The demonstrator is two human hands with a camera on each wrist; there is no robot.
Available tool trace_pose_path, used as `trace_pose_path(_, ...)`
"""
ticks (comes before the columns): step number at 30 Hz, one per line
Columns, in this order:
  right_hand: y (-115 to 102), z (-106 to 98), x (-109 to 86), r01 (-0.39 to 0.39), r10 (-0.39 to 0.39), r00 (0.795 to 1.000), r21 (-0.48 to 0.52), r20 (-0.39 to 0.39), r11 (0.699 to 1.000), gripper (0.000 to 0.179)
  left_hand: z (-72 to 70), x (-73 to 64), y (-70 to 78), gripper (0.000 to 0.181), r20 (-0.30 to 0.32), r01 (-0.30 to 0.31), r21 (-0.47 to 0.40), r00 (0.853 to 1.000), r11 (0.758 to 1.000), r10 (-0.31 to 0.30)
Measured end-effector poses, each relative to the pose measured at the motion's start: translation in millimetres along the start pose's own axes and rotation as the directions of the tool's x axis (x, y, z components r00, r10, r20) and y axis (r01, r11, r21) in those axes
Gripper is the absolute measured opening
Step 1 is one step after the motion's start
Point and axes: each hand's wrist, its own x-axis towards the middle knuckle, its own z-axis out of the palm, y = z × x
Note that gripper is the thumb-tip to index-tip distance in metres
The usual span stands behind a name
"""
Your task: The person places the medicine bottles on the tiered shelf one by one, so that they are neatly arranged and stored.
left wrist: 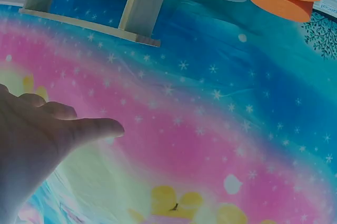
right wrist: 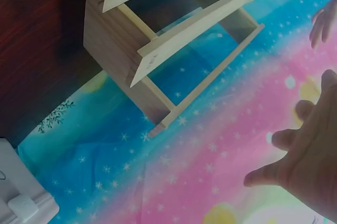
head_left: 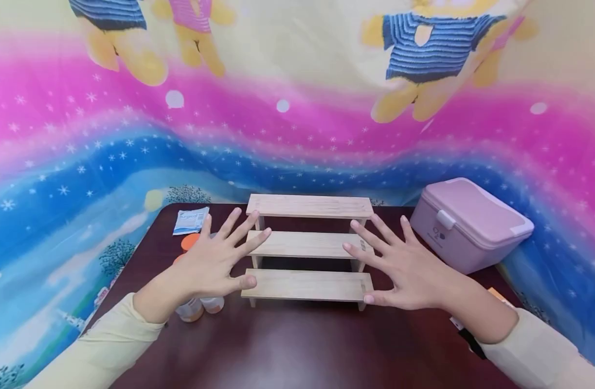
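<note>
Both hands are held up with fingers spread, and neither holds anything. In the head view the left hand [head_left: 207, 263] appears in front of several orange-lidded jars [head_left: 190, 241] and the left end of a three-step wooden rack [head_left: 307, 284]. The right hand [head_left: 404, 267] appears by the right end of that rack. The left wrist view shows the left hand [left wrist: 37, 140] apart from the rack [left wrist: 142, 13] and the jars' orange lids [left wrist: 284, 3]. In the right wrist view the right hand [right wrist: 305, 155] is also apart from the rack [right wrist: 121, 50]. Much of the jars is hidden behind the left hand.
A pink lidded box [head_left: 472, 224] stands at the back right of the dark table [head_left: 287, 346]. A white and blue packet [head_left: 191, 221] lies at the back left. Partly hidden under the right forearm are an orange item [head_left: 499, 295] and a black item [head_left: 471, 343]. A patterned cloth [head_left: 297, 124] hangs behind.
</note>
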Motion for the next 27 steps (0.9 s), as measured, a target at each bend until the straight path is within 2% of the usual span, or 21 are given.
trace_pose_path(4,2,-4,0.5,0.031,-0.03,0.998,0.016,-0.052,0.999,0.081,-5.4,-4.0,-9.5,0.083,0.015,0.053,-0.09,0.999,0.995,-0.052)
trace_pose_path(6,3,-4,-0.5,0.022,-0.021,0.994,0.015,-0.105,1.0,0.079,-7.5,-10.4,-18.5,0.084,-0.01,0.092,-0.177,0.995,0.98,-0.095)
trace_pose_path(8,5,-2,-3.5,-0.017,0.018,0.986,0.009,-0.167,1.0,0.074,-6.9,-19.4,-29.4,0.084,-0.05,0.114,-0.274,0.99,0.955,-0.132)
trace_pose_path(12,9,12,-16.3,-0.13,0.129,0.951,0.016,-0.279,0.991,0.066,4.3,-41.3,-50.3,0.08,-0.094,0.133,-0.406,0.978,0.904,-0.186)
trace_pose_path(15,10,28,-27.1,-0.192,0.2,0.923,0.057,-0.328,0.98,0.061,15.9,-56.9,-63.2,0.079,-0.059,0.189,-0.468,0.968,0.863,-0.244)
trace_pose_path(17,10,40,-33.3,-0.24,0.259,0.899,0.097,-0.352,0.966,0.057,24.6,-65.6,-69.3,0.081,-0.024,0.244,-0.495,0.956,0.834,-0.293)
trace_pose_path(19,7,51,-38.5,-0.309,0.343,0.87,0.15,-0.354,0.939,0.052,33.9,-72.5,-73.8,0.085,0.019,0.297,-0.514,0.942,0.804,-0.336)
trace_pose_path(21,2,61,-41.3,-0.378,0.428,0.831,0.204,-0.355,0.903,0.048,43.6,-77.8,-77.2,0.09,0.049,0.336,-0.522,0.929,0.784,-0.366)
trace_pose_path(24,-5,77,-43.3,-0.475,0.548,0.774,0.281,-0.317,0.834,0.041,57.3,-84.4,-80.8,0.095,0.087,0.367,-0.551,0.918,0.75,-0.386)
trace_pose_path(27,-10,94,-44.4,-0.537,0.63,0.729,0.347,-0.267,0.769,0.035,66.8,-90.2,-83.2,0.097,0.114,0.383,-0.584,0.911,0.716,-0.396)
